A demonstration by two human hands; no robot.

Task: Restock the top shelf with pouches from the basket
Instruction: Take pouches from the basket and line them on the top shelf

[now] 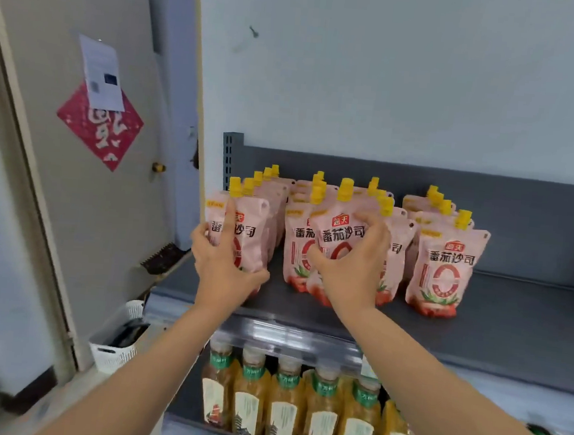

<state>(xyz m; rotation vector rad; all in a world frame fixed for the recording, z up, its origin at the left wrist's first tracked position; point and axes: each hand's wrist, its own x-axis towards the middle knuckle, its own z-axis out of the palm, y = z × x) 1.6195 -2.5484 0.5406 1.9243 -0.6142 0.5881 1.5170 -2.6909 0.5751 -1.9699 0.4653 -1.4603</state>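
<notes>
Top shelf (476, 321): several rows of pouches (443, 264) standing, right end bare. Left hand (222, 260) grips the leftmost front pouch (248, 231); right hand (346, 270) grips a middle pouch (339, 238). Basket (113, 354) low left, contents unseen; restocking likely well advanced.

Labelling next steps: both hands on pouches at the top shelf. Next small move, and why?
Probably straighten the right-hand pouch, set it down and let go: the right hand grips it tilted, ahead of the middle rows on the top shelf. The left hand holds the left row's front pouch already upright.
</notes>
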